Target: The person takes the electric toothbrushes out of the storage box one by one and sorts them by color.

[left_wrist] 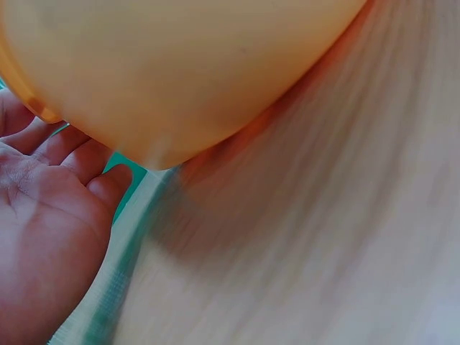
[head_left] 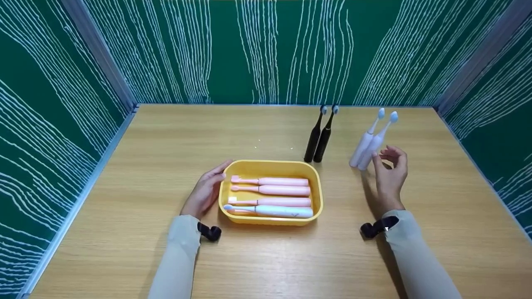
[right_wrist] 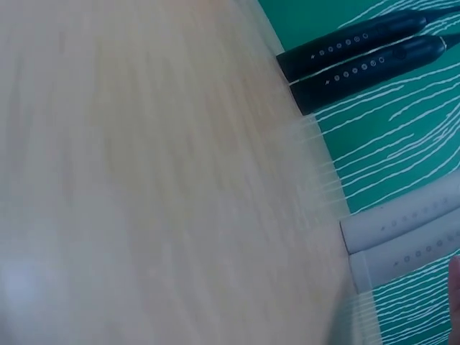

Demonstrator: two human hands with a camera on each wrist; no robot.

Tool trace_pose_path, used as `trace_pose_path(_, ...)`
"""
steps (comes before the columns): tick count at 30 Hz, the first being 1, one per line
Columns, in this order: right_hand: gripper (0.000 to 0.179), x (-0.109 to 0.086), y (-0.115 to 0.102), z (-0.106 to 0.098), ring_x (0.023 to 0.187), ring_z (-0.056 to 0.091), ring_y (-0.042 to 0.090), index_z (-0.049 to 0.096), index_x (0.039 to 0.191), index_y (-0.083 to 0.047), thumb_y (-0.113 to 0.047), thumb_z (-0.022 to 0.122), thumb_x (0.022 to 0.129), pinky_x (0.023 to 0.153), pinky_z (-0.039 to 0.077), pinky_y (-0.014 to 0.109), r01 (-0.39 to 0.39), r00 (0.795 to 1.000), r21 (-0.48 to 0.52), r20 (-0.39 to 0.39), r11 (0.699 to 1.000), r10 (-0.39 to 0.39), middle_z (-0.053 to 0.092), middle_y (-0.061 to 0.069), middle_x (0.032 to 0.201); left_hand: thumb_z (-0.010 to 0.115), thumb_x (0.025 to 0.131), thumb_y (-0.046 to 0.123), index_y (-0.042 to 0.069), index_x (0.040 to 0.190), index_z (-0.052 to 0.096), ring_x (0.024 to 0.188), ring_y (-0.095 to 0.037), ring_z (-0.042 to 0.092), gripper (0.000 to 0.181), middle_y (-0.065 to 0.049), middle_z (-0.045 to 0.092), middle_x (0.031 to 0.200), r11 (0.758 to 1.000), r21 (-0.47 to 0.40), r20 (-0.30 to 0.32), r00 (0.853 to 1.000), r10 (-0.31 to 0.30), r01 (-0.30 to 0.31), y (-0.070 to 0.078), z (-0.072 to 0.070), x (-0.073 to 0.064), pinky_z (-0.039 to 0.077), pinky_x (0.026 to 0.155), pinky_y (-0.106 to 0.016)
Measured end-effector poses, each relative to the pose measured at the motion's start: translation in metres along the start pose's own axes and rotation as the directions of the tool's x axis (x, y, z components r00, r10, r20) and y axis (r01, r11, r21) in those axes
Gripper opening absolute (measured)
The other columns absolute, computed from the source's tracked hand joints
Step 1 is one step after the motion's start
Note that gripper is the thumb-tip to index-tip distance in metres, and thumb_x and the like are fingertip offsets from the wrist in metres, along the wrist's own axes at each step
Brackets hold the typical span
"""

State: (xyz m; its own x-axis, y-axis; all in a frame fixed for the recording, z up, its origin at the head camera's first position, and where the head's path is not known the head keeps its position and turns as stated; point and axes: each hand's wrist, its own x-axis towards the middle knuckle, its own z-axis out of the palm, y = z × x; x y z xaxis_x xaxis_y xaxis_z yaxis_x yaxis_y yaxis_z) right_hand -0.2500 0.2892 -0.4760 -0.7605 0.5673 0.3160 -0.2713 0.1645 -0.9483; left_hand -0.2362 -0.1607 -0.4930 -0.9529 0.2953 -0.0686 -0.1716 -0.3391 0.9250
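My left hand (head_left: 204, 192) grips the left end of a yellow plastic basket (head_left: 271, 163), thumb at the rim and fingers against the outside; the left wrist view shows the basket's underside and wall close up. Inside lie several pink electric toothbrushes (head_left: 284, 190) and a white one (head_left: 284, 211) on top at the near side. Two white electric toothbrushes (head_left: 371, 154) stand upright side by side at the right. Beside them is my right hand (head_left: 390, 178), its thumb tip right at the nearer brush's handle and the other fingers loosely bent, apart from it.
Two black electric toothbrushes (head_left: 318, 141) stand upright together behind the basket's right corner. A few small white specks (head_left: 256, 146) lie on the wooden table (head_left: 266, 257). Green panels (head_left: 224, 50) with white wavy lines enclose the table at the back and both sides.
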Motion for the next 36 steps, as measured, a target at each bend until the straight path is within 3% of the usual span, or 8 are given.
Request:
trace_pose_path(6,0.028,-0.01,-0.019,0.006,0.089,0.057,0.008,0.06,0.109,-0.007,0.0,0.069,0.084,0.078,0.048,0.02,0.05,0.999,0.067,-0.001,0.996,-0.05,0.059,-0.002,0.094,0.037,0.097,0.002,-0.003,0.149,0.027,0.147,-0.023,0.019,0.053,-0.013,0.023,0.159,1.0,0.004,0.013,1.0,-0.004,0.004,-0.001,-0.001,0.002,0.022,0.12,-0.037)
trace_pose_path(14,0.029,-0.009,-0.01,0.013,0.094,0.056,0.011,0.06,0.111,-0.009,-0.007,0.071,0.084,0.08,0.047,0.022,0.04,0.998,0.109,0.036,0.993,-0.044,0.059,-0.002,0.098,0.038,0.097,0.004,-0.001,0.149,0.03,0.146,-0.023,0.023,0.052,-0.012,0.025,0.158,1.0,0.015,0.006,1.0,-0.017,0.017,-0.001,-0.001,0.002,0.024,0.12,-0.036)
trace_pose_path(18,0.031,-0.014,-0.013,0.018,0.095,0.057,0.013,0.06,0.113,-0.004,-0.006,0.071,0.084,0.081,0.049,0.022,0.074,0.993,0.139,0.082,0.987,-0.086,0.06,0.0,0.099,0.039,0.097,0.004,0.0,0.149,0.031,0.146,-0.022,0.024,0.052,-0.011,0.026,0.158,1.0,0.014,-0.002,1.0,-0.024,0.024,-0.001,-0.002,0.002,0.024,0.12,-0.036)
trace_pose_path(25,0.036,-0.025,-0.026,0.027,0.094,0.06,0.013,0.053,0.118,0.014,0.005,0.065,0.085,0.082,0.053,0.018,0.164,0.963,0.169,0.185,0.972,-0.195,0.062,0.003,0.1,0.036,0.097,0.001,-0.004,0.148,0.027,0.148,-0.026,0.018,0.053,-0.014,0.02,0.16,1.0,0.015,0.013,1.0,0.003,-0.003,-0.001,-0.001,0.001,0.022,0.12,-0.037)
trace_pose_path(30,0.034,-0.036,-0.047,0.033,0.094,0.062,0.01,0.053,0.116,0.017,0.009,0.063,0.085,0.083,0.053,0.016,0.205,0.939,0.159,0.247,0.966,-0.24,0.064,0.005,0.1,0.037,0.096,0.001,-0.004,0.148,0.028,0.147,-0.025,0.02,0.053,-0.014,0.022,0.159,1.0,0.007,0.007,1.0,0.006,-0.006,-0.002,-0.001,0.001,0.022,0.12,-0.037)
trace_pose_path(36,0.033,-0.042,-0.052,0.042,0.094,0.064,0.01,0.053,0.114,0.019,0.013,0.063,0.083,0.081,0.054,0.016,0.268,0.896,0.202,0.306,0.942,-0.32,0.067,0.01,0.1,0.037,0.097,0.002,-0.001,0.149,0.029,0.145,-0.024,0.024,0.052,-0.013,0.024,0.158,1.0,0.003,0.03,1.0,0.002,-0.002,-0.003,-0.003,0.001,0.024,0.12,-0.037)
